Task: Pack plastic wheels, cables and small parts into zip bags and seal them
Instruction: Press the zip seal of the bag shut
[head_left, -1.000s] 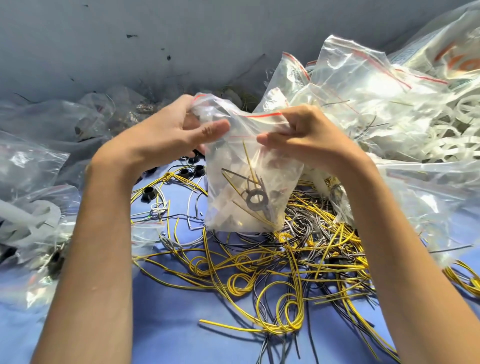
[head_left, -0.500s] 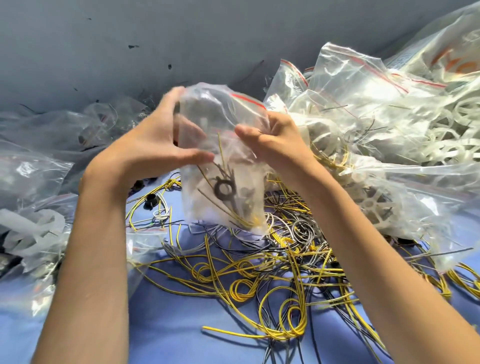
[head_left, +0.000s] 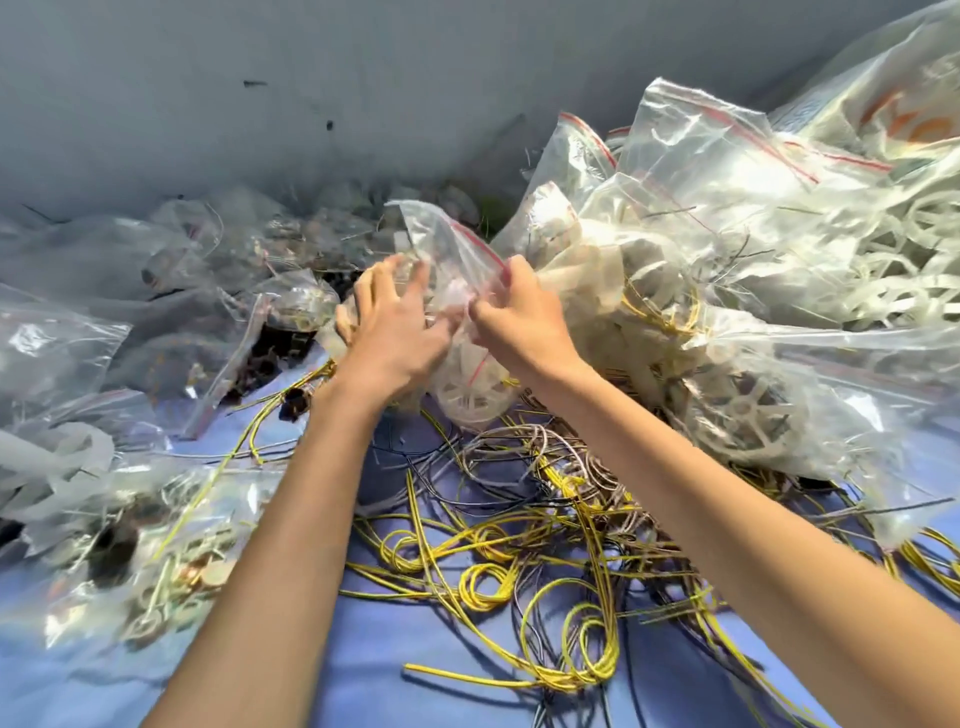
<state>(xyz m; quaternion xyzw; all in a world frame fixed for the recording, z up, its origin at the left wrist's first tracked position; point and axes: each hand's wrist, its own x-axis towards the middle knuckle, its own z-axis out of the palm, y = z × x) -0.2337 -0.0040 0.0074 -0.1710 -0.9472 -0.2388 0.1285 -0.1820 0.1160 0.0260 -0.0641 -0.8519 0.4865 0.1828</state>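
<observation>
I hold a clear zip bag (head_left: 448, 248) with a red seal strip far out over the pile. My right hand (head_left: 519, 325) pinches its right side just under the strip. My left hand (head_left: 395, 332) lies against the bag's left side with its fingers spread and blurred. A white plastic wheel (head_left: 470, 397) shows just beneath both hands. Loose yellow, grey and black cables (head_left: 524, 525) tangle on the blue cloth (head_left: 395, 654) under my forearms.
Large filled zip bags of white wheels (head_left: 753, 291) are heaped at the right. Smaller filled bags (head_left: 135, 551) lie at the left and along the grey wall (head_left: 311, 93). Black small parts (head_left: 293, 402) sit near my left wrist.
Both hands have moved forward and away from me toward the pile at the wall. The left hand's grip has loosened into spread fingers. The cable-filled bag no longer hangs in front of me.
</observation>
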